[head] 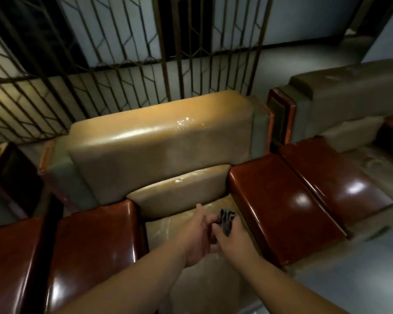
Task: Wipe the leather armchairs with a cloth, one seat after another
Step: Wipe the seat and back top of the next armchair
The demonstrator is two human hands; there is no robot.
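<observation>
Head view: over the tan armchair (161,141) seat, between glossy red-brown armrests (279,205), we hold a dark striped cloth (226,220). Our right hand (234,241) grips it; our left hand (196,236) touches it with straight fingers. We see no readable writing.

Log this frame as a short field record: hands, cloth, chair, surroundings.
left hand: open, fingers reaching toward the cloth
right hand: grip on the dark striped cloth
cloth position: over the tan seat cushion
chair in work: tan leather armchair, backrest glossy
armrests: red-brown right armrest
next chair: grey-tan armchair to the right
behind: metal grille
</observation>
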